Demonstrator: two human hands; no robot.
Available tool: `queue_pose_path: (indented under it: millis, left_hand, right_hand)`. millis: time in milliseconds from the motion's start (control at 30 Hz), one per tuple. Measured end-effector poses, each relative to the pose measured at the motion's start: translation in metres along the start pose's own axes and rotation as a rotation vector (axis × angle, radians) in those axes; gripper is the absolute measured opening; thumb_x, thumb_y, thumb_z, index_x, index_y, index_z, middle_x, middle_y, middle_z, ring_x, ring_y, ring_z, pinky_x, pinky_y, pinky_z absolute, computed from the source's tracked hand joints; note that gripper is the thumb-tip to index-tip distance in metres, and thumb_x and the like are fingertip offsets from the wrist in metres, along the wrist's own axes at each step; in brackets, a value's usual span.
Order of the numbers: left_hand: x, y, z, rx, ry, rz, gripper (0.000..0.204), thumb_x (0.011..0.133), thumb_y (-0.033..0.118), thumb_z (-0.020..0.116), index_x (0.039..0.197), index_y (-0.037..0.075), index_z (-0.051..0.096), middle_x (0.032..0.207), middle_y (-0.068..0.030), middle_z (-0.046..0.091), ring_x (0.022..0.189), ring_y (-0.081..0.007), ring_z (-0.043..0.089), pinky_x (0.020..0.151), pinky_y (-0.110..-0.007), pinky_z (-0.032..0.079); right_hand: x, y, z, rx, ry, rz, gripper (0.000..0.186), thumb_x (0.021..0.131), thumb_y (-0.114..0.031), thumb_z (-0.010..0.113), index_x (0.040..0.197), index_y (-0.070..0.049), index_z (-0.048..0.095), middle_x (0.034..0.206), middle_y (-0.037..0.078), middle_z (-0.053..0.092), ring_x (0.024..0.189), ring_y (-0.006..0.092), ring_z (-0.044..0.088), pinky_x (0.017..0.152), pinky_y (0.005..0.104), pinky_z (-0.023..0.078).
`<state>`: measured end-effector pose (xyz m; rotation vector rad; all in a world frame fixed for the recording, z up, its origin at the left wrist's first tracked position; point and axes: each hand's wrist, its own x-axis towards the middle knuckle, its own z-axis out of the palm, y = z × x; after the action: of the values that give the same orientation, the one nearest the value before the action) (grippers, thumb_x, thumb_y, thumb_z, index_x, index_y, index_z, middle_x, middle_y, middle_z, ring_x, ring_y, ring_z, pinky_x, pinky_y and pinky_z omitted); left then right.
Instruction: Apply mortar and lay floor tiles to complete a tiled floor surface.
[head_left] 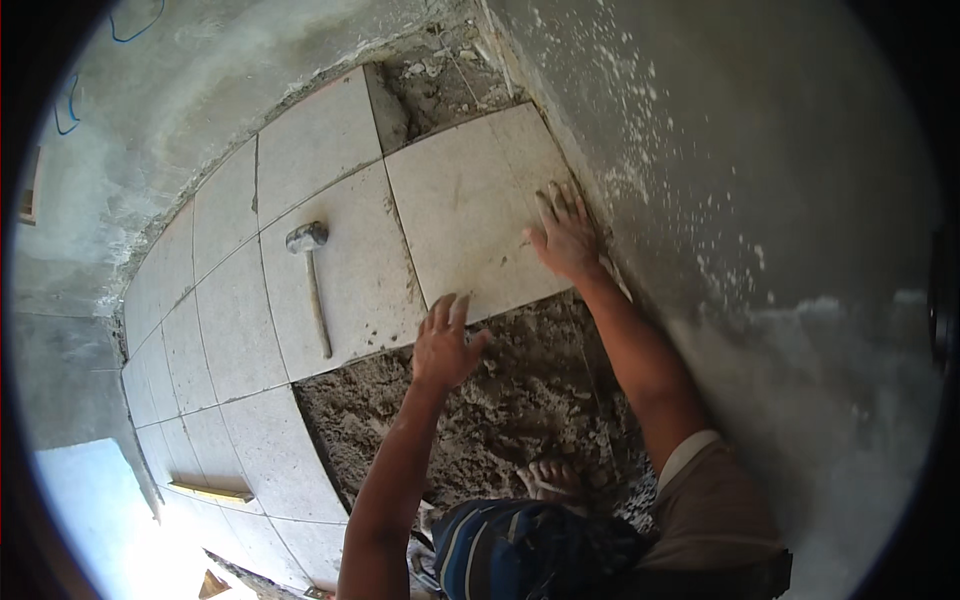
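Note:
My right hand (562, 235) rests at the right part of a square beige tile (460, 220) beside the wall, fingers spread and holding nothing. My left hand (445, 345) is at the lower left corner of this tile, fingers apart and empty; whether its fingertips touch the tile is unclear. Below the tile is rough brown mortar (530, 370), with my bare foot (550, 478) on it. A rubber mallet (307, 238) with a pale handle lies on the laid tile (355, 280) to the left.
Laid tiles (230, 340) curve away to the left, with a yellow level (210, 492) lying on them. A rubble-filled gap (440, 85) is at the top corner. Grey walls (760, 180) border the floor. Blue loops (65, 110) hang on the left wall. Bright light fills the lower left.

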<state>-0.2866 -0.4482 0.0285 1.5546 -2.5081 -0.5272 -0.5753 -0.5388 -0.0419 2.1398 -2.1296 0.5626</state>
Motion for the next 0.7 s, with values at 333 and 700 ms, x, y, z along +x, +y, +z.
queue_pose_path:
  millis: [333,700]
  left_hand:
    - [0.137,-0.010,0.049,0.168,-0.001,-0.049,0.099,0.094,0.079,0.047,0.169,0.021,0.020,0.174,-0.0200,0.010,0.161,-0.0408,0.007,0.126,-0.065,0.004]
    - [0.158,0.000,0.046,0.208,0.037,-0.184,0.108,0.086,0.090,0.043,0.169,0.026,0.016,0.177,-0.0123,0.004,0.162,-0.0381,-0.003,0.118,-0.077,-0.005]
  right_hand:
    - [0.067,0.005,0.032,0.075,-0.056,0.059,0.081,0.100,-0.057,0.053,0.158,-0.002,0.038,0.165,0.026,0.032,0.156,0.0414,0.024,0.129,0.0521,0.015]
    - [0.067,-0.002,0.022,0.010,-0.085,0.018,0.084,0.101,-0.058,0.051,0.160,-0.002,0.033,0.165,0.027,0.030,0.157,0.0416,0.022,0.128,0.0534,0.016]
